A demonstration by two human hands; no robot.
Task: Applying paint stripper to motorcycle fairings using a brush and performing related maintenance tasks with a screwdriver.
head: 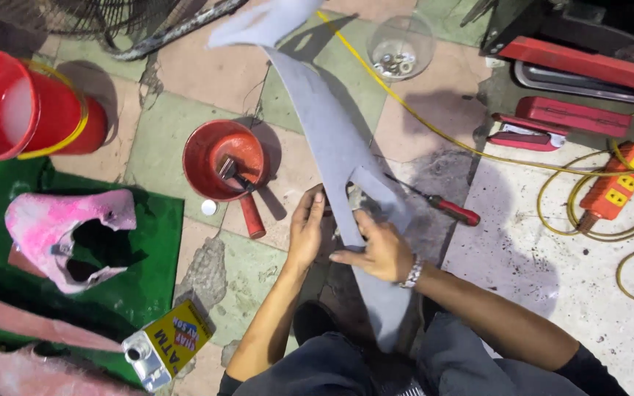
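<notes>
Red bucket point(5, 106): far left, upright on the tiled floor, cut off by the frame edge; a yellow band runs round its rim.
Green sheet point(152, 249): spread on the floor at left, under a pink-and-white moulded shell point(60, 231) with a dark opening in it.
Tin can point(166, 345): yellow and metal, lying on its side at the sheet's lower edge, cap towards the bottom.
Red bowl point(218, 150): just left of the hands, holding a brush point(243, 194) whose red handle sticks out over the rim; the bristle end is hard to make out.
Left hand point(306, 231): fingers stretched upward and loosely curled against the left edge of the grey panel, thumb side hidden behind it; it steadies the edge more than clamps it.
Grey panel point(332, 139): long, curved, flat grey piece running from the top of the frame down between both hands to the lap; its top end is cut off and its lower tip lies over the dark trousers.
Right hand point(379, 249): closed on the panel's middle, thumb on the face, fingers wrapped round the right edge and partly hidden; a metal bracelet sits at the wrist.
Screwdriver point(445, 207): red handle, lying on the floor just right of the panel, its tip hidden behind the panel.
Clear cup point(401, 48): near the top, holding small washers or nuts, too small to tell which.
Power strip point(618, 187): orange, far right, with yellow cable coiled round it.
</notes>
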